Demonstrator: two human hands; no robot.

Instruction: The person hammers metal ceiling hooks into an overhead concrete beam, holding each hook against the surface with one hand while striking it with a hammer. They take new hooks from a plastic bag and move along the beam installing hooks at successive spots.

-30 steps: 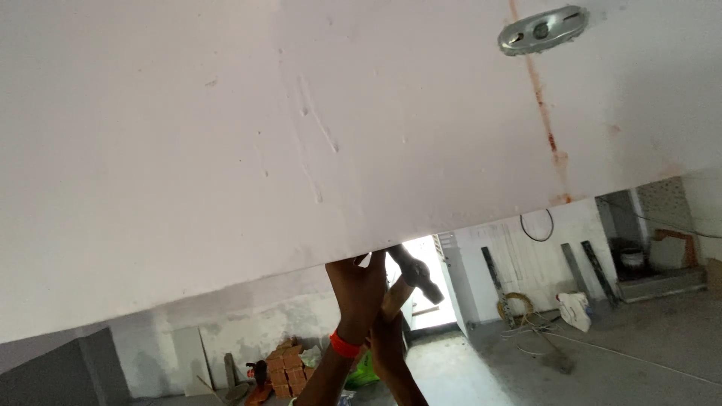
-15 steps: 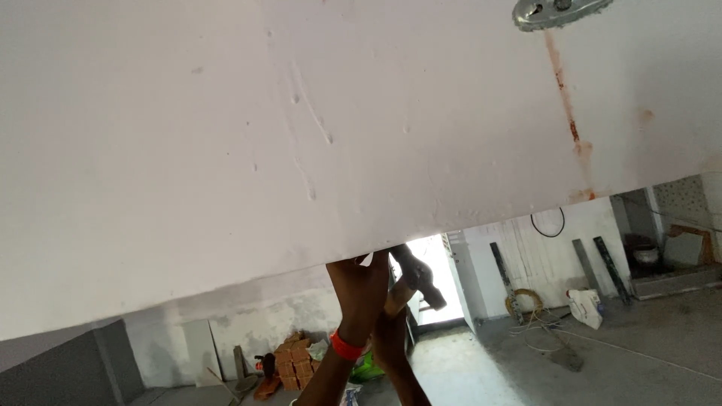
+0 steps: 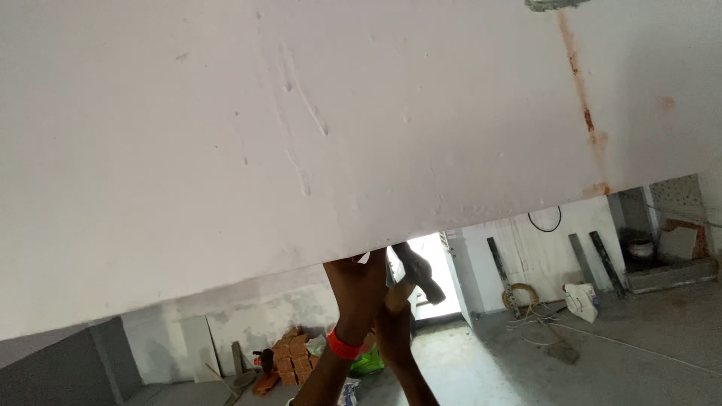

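The view had tipped so the ceiling fitting (image 3: 555,4) slid to the top edge, while both hands stayed raised at the white slab's (image 3: 301,135) lower edge, the left hand (image 3: 359,282) pressed underneath, the right hand (image 3: 398,301) clamped on a dark hammer (image 3: 418,272), work unfinished.

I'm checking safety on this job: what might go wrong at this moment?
The large white panel hides most of both raised hands, so the dark-headed hammer in the right hand might strike the left hand beside it. Loose cables and the stacked red bricks on the grey floor could trip someone.
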